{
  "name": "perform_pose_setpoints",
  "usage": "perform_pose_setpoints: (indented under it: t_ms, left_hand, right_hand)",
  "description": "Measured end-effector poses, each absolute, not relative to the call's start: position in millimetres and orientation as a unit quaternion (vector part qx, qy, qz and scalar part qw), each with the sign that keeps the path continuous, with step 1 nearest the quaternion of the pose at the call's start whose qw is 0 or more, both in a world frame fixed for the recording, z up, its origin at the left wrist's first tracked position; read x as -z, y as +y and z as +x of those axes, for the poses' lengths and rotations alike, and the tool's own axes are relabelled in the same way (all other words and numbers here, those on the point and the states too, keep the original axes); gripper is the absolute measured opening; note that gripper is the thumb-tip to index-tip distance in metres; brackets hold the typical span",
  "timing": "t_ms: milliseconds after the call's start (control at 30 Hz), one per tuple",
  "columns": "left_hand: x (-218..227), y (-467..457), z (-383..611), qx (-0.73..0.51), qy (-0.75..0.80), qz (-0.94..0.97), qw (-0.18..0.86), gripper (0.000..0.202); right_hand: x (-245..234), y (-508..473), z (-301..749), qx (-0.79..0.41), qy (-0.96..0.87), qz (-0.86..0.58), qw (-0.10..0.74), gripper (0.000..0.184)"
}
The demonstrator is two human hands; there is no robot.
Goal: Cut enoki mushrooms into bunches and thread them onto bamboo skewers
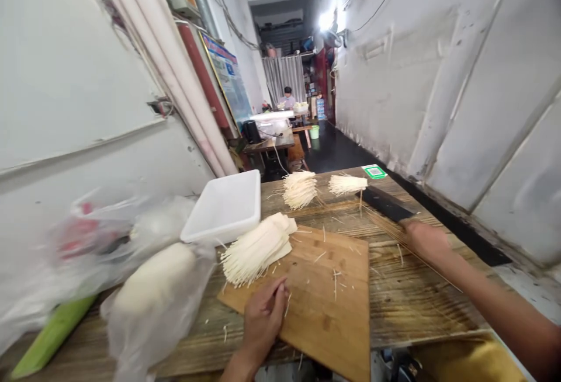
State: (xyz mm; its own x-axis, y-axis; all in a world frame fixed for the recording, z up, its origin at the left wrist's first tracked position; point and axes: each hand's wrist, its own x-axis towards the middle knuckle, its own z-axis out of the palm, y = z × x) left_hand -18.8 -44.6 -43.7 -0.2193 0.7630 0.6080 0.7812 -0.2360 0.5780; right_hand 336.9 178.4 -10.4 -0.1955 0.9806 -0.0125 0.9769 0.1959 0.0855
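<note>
My right hand (427,240) grips the handle of a dark-bladed cleaver (388,204), whose blade lies low over the right side of the wooden table. At the blade's far end is a small bunch of enoki mushrooms (348,184). My left hand (265,312), fingers curled together, rests at the left part of a wooden cutting board (326,306); I see nothing in it. Just beyond it, a larger heap of enoki mushrooms (258,247) lies over the board's far left corner. Another enoki bunch (300,189) sits farther back on the table. Loose strands are scattered about.
A white plastic tub (225,207) stands left of the board. Nearer are a plastic bag with something pale inside (155,288) and a long green vegetable (55,335). A green-bordered code card (374,172) lies at the far edge. A person (287,99) sits in the background.
</note>
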Motion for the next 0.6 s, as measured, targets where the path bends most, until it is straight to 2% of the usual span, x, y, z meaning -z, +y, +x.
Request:
perform_pose_setpoints:
  t_ms: [100,200,267,433,600]
  left_hand:
    - [23.4,-32.9,-34.0,0.402,-0.613,-0.663,0.151,0.031]
    - [7.5,-7.0,-50.6,0.317,-0.657,-0.662,0.172,0.059]
    - [3.1,14.1,-58.2,0.269,-0.698,-0.646,0.151,0.070]
    - [4.1,52.9,-60.3,0.206,-0.753,-0.617,0.102,0.069]
    - [4.6,66.3,-52.4,0.183,-0.764,-0.609,0.109,0.065]
  right_hand:
    - [8.3,180.5,341.4,-0.044,0.777,0.628,-0.006,0.025]
    - [2.5,180.2,342.4,-0.061,0.781,0.616,-0.088,0.017]
    - [-2.3,177.4,340.1,-0.063,0.780,0.603,-0.155,0.012]
    - [-8.1,151.7,321.0,0.001,0.790,0.542,-0.287,0.004]
    - [6.6,100.8,281.9,0.103,0.827,0.454,-0.316,0.008]
